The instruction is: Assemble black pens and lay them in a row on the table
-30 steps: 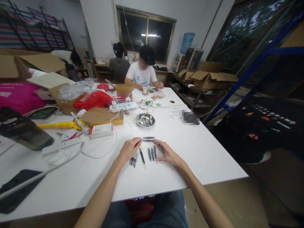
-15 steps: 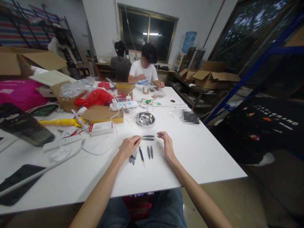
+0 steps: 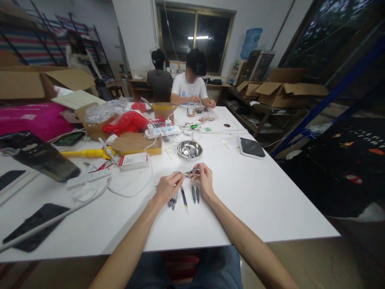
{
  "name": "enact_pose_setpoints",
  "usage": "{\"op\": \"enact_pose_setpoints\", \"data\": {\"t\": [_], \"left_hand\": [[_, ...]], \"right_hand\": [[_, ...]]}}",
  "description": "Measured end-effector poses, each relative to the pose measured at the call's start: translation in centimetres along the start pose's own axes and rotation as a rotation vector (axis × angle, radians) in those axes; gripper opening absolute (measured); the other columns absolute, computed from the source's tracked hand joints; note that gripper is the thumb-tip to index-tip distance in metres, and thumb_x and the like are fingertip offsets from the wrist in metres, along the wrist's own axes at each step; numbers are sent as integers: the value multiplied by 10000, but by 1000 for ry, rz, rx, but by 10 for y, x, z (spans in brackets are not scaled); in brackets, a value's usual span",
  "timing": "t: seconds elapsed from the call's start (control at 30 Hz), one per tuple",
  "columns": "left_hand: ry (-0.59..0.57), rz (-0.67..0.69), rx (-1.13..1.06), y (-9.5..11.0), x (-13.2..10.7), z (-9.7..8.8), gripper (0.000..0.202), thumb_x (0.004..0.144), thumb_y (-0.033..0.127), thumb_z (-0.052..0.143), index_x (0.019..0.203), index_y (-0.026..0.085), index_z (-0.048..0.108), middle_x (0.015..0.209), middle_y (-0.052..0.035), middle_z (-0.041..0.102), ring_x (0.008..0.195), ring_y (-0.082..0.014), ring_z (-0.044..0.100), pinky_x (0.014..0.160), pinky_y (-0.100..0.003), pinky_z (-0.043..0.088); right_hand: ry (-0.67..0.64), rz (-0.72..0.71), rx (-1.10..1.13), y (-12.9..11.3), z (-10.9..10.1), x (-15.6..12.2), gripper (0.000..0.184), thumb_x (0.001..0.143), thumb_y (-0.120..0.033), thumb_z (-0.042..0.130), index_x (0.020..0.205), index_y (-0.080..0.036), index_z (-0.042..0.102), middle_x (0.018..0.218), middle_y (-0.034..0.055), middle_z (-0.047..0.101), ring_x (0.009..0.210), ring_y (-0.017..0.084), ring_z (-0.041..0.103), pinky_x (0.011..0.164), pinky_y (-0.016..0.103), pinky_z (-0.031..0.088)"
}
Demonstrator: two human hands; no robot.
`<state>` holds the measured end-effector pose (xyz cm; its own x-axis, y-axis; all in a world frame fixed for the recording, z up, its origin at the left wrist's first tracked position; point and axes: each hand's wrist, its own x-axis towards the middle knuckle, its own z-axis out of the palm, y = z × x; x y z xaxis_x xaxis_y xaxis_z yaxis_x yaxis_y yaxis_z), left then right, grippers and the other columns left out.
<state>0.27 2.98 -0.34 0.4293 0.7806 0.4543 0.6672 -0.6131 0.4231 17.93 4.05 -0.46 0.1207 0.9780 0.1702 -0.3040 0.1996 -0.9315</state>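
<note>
My left hand [image 3: 167, 187] and my right hand [image 3: 204, 180] meet over the white table [image 3: 255, 200]. Both pinch a thin dark pen-like part [image 3: 189, 173] between them, the right hand at its right end. Below the hands several loose pen parts [image 3: 189, 196] lie side by side on the table. A small steel bowl [image 3: 189, 149] with small pieces in it stands just beyond the hands.
A white power strip [image 3: 162, 131], a flat cardboard box [image 3: 135, 143], a red bag [image 3: 128, 122] and cables crowd the left side. A dark phone [image 3: 252, 147] lies to the right. Another person [image 3: 189, 86] sits at the far end; cardboard boxes [image 3: 285, 90] fill shelves behind.
My right hand lifted off the parts on the table, moved up and left, and closed on the right end of the thin part that my left hand holds. The view shifted slightly.
</note>
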Motion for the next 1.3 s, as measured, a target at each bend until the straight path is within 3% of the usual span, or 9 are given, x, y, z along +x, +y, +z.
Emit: {"op": "enact_pose_setpoints", "data": {"t": [0.17, 0.3, 0.57, 0.77, 0.93, 1.13, 1.3], "left_hand": [[-28, 26, 15, 2, 1, 1, 338, 1035, 363, 360, 1009, 218, 663, 924, -34, 711, 864, -145, 680, 767, -235, 491], [4, 37, 22, 1, 1, 2, 315, 1026, 359, 394, 987, 214, 670, 927, -32, 717, 850, -145, 683, 757, -234, 489], [20, 51, 15, 3, 2, 3, 289, 1020, 348, 410, 983, 214, 664, 914, -30, 712, 826, -141, 676, 750, -230, 484], [5, 31, 5, 5, 3, 2, 296, 1026, 343, 392, 982, 218, 657, 910, -24, 705, 816, -141, 671, 739, -236, 478], [-55, 8, 12, 6, 5, -3, 291, 1030, 334, 385, 983, 220, 649, 936, -23, 703, 846, -148, 668, 738, -241, 468], [-59, -6, 43, 9, 5, -5, 305, 1034, 329, 370, 970, 224, 649, 907, -22, 684, 838, -151, 660, 733, -240, 464], [-69, -21, 28, 7, 4, -8, 276, 1027, 303, 389, 962, 222, 645, 929, -19, 695, 845, -152, 663, 734, -243, 464]], "right_hand": [[-68, 97, 65, 9, 1, 5, 488, 834, -671, 611, 862, -183, 608, 655, 32, 685, 519, 161, 661, 497, 264, 556], [-93, 96, 85, 10, -1, 6, 493, 846, -675, 589, 840, -182, 597, 806, 63, 715, 555, 150, 675, 491, 249, 548], [-140, 78, 123, 1, -4, 1, 467, 876, -662, 559, 873, -195, 564, 794, 62, 722, 554, 153, 663, 502, 256, 541], [-101, 81, 146, 5, -3, 2, 454, 875, -651, 572, 855, -198, 571, 791, 58, 721, 559, 151, 656, 505, 257, 537], [-158, 92, 127, 0, -3, 0, 434, 871, -623, 600, 858, -189, 607, 839, 70, 733, 594, 158, 669, 518, 258, 545], [-70, 81, 183, 1, -4, 0, 389, 886, -569, 621, 841, -183, 614, 803, 48, 729, 561, 132, 659, 506, 224, 545], [-80, 128, 219, 5, -2, 0, 376, 870, -553, 656, 848, -179, 628, 829, 59, 730, 602, 137, 684, 517, 210, 558]]}}
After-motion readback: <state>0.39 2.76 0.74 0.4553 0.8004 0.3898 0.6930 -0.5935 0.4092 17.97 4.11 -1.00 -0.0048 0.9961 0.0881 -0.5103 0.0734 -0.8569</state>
